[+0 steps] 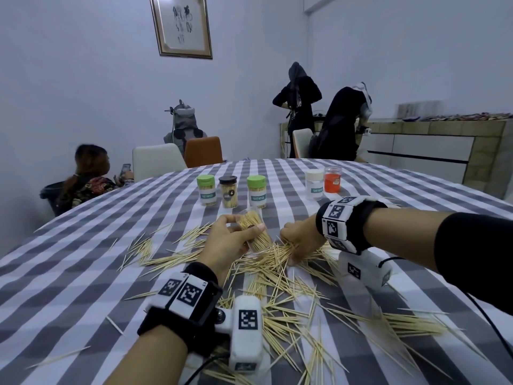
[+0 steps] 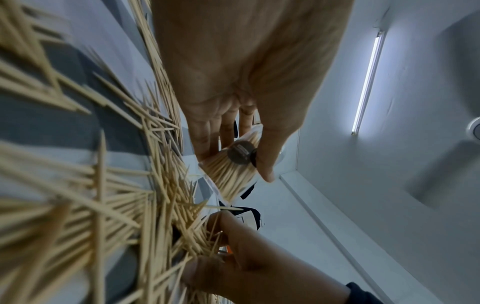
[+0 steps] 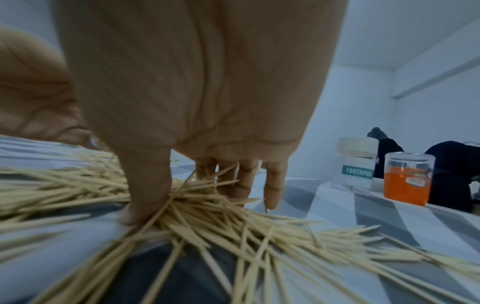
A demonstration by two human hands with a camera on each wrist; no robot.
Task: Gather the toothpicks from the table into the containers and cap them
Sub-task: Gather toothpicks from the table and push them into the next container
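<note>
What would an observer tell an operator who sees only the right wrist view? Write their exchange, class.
Operator: I see the right hand pinching loose toothpicks. What is the left doing?
Observer: The left hand holds a clear container, tilted and packed with toothpicks.
Operator: I see a white-lidded container and an orange jar. Are there others?
Observer: Three more stand in a row to their left: two green-lidded containers flank a dark-lidded container, all capped.
</note>
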